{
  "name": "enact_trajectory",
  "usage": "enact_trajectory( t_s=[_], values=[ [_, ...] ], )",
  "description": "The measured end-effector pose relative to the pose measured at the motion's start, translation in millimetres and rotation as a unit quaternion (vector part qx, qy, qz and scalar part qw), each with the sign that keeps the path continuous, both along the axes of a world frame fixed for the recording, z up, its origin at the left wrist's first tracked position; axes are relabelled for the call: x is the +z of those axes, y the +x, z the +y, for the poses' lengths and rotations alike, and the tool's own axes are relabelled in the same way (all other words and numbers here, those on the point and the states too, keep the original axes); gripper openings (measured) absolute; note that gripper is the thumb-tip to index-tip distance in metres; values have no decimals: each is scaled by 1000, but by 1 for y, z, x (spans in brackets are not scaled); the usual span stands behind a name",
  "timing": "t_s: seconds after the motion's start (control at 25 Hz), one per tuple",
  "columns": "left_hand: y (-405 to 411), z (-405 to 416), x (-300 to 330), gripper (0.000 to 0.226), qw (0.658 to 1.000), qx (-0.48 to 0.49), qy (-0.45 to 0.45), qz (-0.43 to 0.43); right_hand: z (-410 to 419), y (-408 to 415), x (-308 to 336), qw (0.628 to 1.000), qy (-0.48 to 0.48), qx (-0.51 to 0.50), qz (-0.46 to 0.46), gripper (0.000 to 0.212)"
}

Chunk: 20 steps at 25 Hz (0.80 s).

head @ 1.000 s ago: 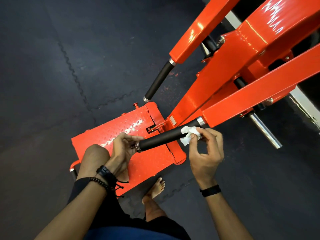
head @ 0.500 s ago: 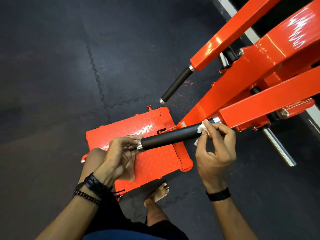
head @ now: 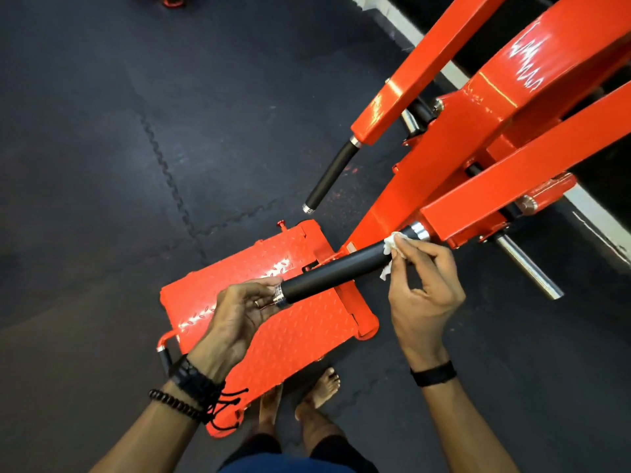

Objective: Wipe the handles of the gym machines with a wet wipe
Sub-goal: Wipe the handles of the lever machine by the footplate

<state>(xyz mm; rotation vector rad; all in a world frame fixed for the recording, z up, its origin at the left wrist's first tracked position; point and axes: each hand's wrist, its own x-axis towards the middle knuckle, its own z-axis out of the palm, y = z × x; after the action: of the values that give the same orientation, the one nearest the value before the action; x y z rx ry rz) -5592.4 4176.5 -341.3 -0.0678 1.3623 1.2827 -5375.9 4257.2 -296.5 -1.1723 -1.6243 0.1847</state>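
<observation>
Above the orange footplate, your two hands work the near black handle of the orange machine. Your right hand pinches a white wet wipe between thumb and fingers and presses it against the handle's upper end, just below the chrome collar where the grip meets the orange arm; a tail of the wipe hangs under the handle. Your left hand steadies the handle's lower end, its fingertips curled around the chrome end cap, palm turned up over the footplate. A second black handle juts from the other orange arm, well apart from both hands, beyond the footplate's far edge. A bare steel peg sticks out on the footplate's right side, past your right hand. Your bare feet stand on the dark rubber floor at the footplate's near corner.
</observation>
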Motion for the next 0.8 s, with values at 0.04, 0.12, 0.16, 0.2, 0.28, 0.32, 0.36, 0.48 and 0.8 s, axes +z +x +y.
enact_trajectory(
  t_s=[0.04, 0.12, 0.16, 0.2, 0.28, 0.32, 0.36, 0.48, 0.8],
  values=[
    [-1, -1, 0, 33, 1000, -11, 7, -1, -1, -2, 4, 1000, 3, -4, 0, 19],
    [-4, -3, 3, 37, 999, -27, 19, -11, -3, -4, 8, 1000, -4, -9, -14, 19],
    [-7, -4, 5, 38, 999, -36, 26, -17, -4, -5, 11, 1000, -4, -16, -19, 20],
    [-9, -4, 8, 36, 998, -47, 27, -23, -5, -5, 13, 1000, -4, -22, -17, 21],
    [-13, -8, 17, 32, 997, -57, 29, -38, -10, -11, 17, 1000, -13, -18, -9, 19],
    [-14, -9, 21, 31, 997, -62, 31, -46, -16, -18, 18, 1000, -17, -1, -12, 18],
    [-16, -10, 23, 33, 996, -69, 33, -50, -26, -30, 17, 999, -19, 21, -28, 19],
    [-20, -10, 30, 45, 995, -81, 40, -51, -69, -77, 4, 990, -34, 87, -105, 24],
    [-17, -17, 50, 32, 997, -68, 38, 2, -40, -35, 35, 997, -46, 48, -38, 30]
  ],
)
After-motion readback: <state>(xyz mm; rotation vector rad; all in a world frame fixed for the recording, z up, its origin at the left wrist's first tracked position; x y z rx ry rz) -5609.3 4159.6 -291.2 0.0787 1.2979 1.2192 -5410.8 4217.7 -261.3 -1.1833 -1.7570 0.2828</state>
